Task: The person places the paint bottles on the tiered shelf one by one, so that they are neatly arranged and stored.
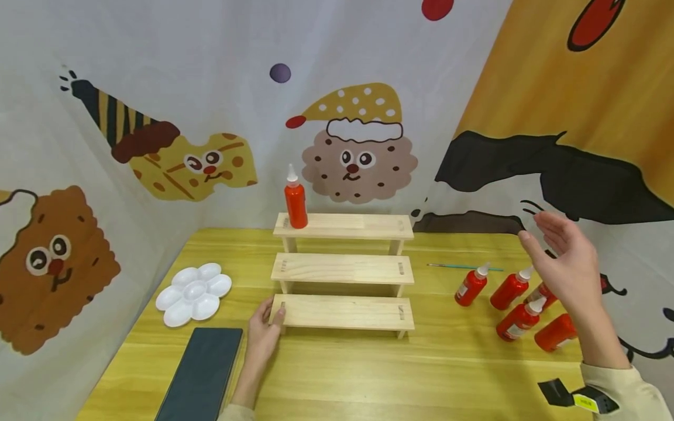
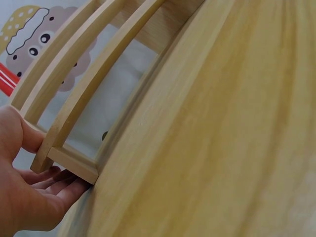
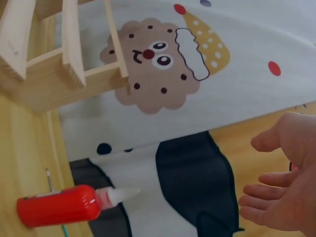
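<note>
Cartoon-print cloth (image 1: 237, 105) behind, wood-grain table (image 1: 337, 380) below. Three-step rack (image 1: 342, 269) sits mid-table, one red bottle (image 1: 296, 206) upright on the top step, close to its left end. Left hand (image 1: 263, 333) grips the left end of the bottom step, thumb on top, fingers underneath. Main risk: if that hand tugs or lifts, the rack tilts and the bottle, tall and narrow, probably topples. Right hand (image 1: 571, 263) is raised on the bottle side, fingers loosely bent, thumb apart, holding nothing. Five more bottles (image 1: 509, 291) are bunched on the table right of the rack, two partly hidden by that hand. Coming down among them could tip a neighbour; low sleeve (image 1: 621, 389), same problem. Brush (image 1: 442, 266) lies behind the nearest bottle; a knock could roll it. Palette (image 1: 195, 290) and dark slab (image 1: 202, 374), far left, look low risk.
</note>
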`<state>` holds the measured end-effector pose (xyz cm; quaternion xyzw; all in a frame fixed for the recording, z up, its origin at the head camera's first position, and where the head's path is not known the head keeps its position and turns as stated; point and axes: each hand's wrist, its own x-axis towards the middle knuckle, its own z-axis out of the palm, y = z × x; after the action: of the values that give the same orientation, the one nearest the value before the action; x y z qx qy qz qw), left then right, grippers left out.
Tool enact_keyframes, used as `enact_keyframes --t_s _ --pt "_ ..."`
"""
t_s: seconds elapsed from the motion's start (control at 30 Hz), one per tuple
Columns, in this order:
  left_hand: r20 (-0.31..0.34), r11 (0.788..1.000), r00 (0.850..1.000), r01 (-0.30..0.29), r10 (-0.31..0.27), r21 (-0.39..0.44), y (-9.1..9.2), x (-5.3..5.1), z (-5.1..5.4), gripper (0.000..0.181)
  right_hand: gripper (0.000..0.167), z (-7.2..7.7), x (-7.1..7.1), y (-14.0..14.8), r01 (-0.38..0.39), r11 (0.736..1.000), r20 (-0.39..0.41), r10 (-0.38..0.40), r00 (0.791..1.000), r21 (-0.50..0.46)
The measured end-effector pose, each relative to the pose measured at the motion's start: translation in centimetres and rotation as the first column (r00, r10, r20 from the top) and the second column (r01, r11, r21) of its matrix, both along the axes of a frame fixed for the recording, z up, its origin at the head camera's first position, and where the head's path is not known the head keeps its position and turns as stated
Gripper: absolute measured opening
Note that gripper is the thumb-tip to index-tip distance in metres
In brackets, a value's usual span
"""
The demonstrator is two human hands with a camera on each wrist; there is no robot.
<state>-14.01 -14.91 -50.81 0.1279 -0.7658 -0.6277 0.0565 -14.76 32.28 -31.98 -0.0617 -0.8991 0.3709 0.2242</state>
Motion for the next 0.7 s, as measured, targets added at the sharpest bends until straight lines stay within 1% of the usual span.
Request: enact_keyframes --t_s 0.13,0.23,0.33,0.47,0.57,0.7 --pt "-0.001 1.0 1.0 -0.003 0.003 0.007 -0.1 0.2 0.2 0.051 0.065 -1.3 0.8 0.8 0.046 0.999 0.052 -0.046 0.998 0.003" --pt "0.001 1.0 1.0 0.003 -0.003 0.006 -0.1 0.3 0.2 0.052 0.065 -2.4 1.7 1.8 0.063 0.998 0.081 -0.061 0.995 -0.025" --pt "0.004 1.0 1.0 0.01 -0.01 -0.001 -0.1 0.3 0.0 0.053 0.066 -3.4 2.6 2.8 0.064 0.996 0.094 -0.058 0.994 -0.06" --pt "-0.002 1.0 1.0 0.01 -0.01 -0.005 -0.1 0.4 0.0 0.053 0.068 -4.9 3.3 3.4 0.087 0.994 0.123 -0.078 0.989 -0.067" --pt "-0.009 1.0 1.0 0.008 -0.008 -0.006 -0.1 0.4 0.1 0.052 0.069 -6.0 3.7 3.7 0.117 0.991 0.171 -0.104 0.98 -0.063" --pt "-0.021 1.0 1.0 0.008 -0.008 -0.002 -0.1 0.3 -0.1 0.052 0.072 -7.4 3.8 3.9 0.139 0.987 0.236 -0.117 0.965 -0.079"
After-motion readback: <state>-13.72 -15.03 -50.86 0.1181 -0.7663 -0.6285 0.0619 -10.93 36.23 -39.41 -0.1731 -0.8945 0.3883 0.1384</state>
